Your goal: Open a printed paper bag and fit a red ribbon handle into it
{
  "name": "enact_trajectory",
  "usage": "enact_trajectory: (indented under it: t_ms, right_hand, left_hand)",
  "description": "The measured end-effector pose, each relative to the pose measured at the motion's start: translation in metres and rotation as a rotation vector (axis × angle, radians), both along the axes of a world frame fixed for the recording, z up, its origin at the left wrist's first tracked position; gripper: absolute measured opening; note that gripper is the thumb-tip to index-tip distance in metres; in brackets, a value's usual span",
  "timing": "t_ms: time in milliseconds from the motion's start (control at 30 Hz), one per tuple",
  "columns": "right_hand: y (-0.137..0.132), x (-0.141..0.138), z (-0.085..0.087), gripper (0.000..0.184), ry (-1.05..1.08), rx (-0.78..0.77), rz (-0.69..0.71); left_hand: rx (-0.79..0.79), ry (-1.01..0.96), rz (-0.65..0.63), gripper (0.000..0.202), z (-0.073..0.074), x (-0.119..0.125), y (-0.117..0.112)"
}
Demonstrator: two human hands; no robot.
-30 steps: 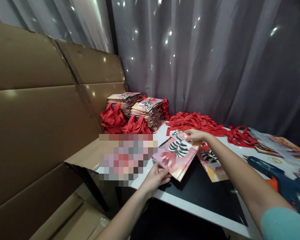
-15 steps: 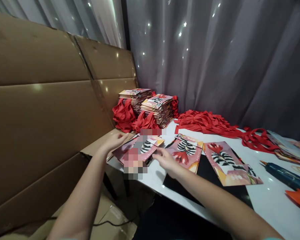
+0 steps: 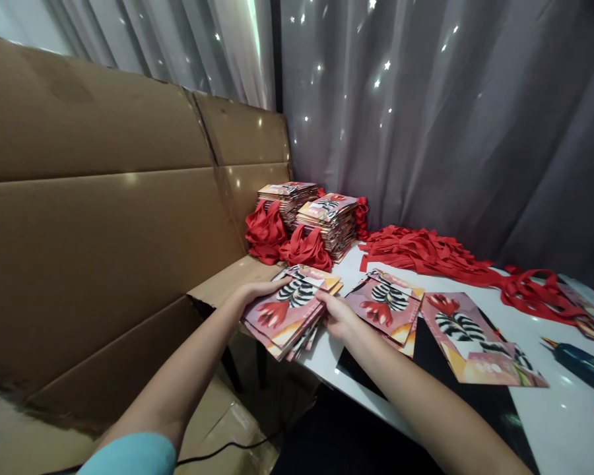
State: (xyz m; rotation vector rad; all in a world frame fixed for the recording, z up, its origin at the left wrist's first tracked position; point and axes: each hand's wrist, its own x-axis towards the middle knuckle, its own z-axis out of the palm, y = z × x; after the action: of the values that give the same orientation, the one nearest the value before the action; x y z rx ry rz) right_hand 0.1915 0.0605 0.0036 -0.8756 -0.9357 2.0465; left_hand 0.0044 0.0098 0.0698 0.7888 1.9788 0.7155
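A small stack of flat printed paper bags point(image 3: 290, 310) lies at the near left table edge, patterned with a red flower and black-and-white stripes. My left hand point(image 3: 263, 289) grips its left side, thumb on top and the other fingers hidden. On the right side, my right hand point(image 3: 337, 316) holds the same stack, its thumb along the upper edge. Just right of that hand lies another small pile of paper bags point(image 3: 383, 305). Farther right, a printed paper piece point(image 3: 455, 320) with a folded lower end rests on a black sheet point(image 3: 428, 359).
Two tall stacks of paper bags point(image 3: 327, 227) with red ribbon handles point(image 3: 307, 249) stand at the back. Loose red ribbons point(image 3: 420, 251) lie in a heap along the curtain. A glue gun point(image 3: 581, 363) is at the right. Cardboard point(image 3: 143, 251) walls the left side.
Both my hands have closed on the near stack from its two sides; before, they were looser around it. The camera has turned a little, shifting the scene rightward.
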Motion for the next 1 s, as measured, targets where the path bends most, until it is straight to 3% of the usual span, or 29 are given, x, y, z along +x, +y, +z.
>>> enact_trajectory:
  t_ms: [67, 200, 333, 433, 533, 700, 767, 900, 1000]
  right_hand:
    - [-0.008, 0.001, 0.005, 0.02, 0.037, 0.076, -0.017]
    - [-0.011, 0.006, 0.022, 0.036, 0.122, 0.28, -0.087]
    - [-0.005, 0.011, 0.041, 0.042, 0.291, 0.755, -0.036]
    - [-0.001, 0.014, 0.037, 0.044, 0.334, 0.869, 0.019]
    - [0.002, 0.013, 0.019, 0.051, 0.294, 0.858, -0.007]
    - [0.005, 0.004, -0.015, 0.058, 0.118, 0.856, -0.137]
    - [0.003, 0.003, -0.021, 0.056, 0.025, 0.836, -0.17]
    - [-0.007, 0.006, -0.014, 0.037, -0.157, 0.777, -0.212]
    - [-0.018, -0.004, 0.001, 0.035, -0.222, 0.754, -0.216]
  left_hand:
    - [-0.03, -0.052, -0.015, 0.066, 0.003, 0.008, -0.011]
    - [0.504, 0.308, 0.087, 0.062, 0.005, 0.017, -0.026]
    - [0.871, 0.5, 0.262, 0.057, -0.011, 0.016, -0.026]
    - [1.014, 0.476, 0.341, 0.056, -0.028, 0.015, -0.021]
    - [1.053, 0.376, 0.284, 0.063, -0.04, 0.014, -0.021]
    - [0.975, 0.078, 0.158, 0.09, -0.06, 0.001, -0.028]
    - [0.937, 0.062, 0.124, 0.089, -0.068, -0.002, -0.028]
    - [0.896, 0.263, 0.183, 0.072, -0.07, 0.007, -0.026]
    - [0.833, 0.372, 0.283, 0.069, -0.052, 0.009, -0.031]
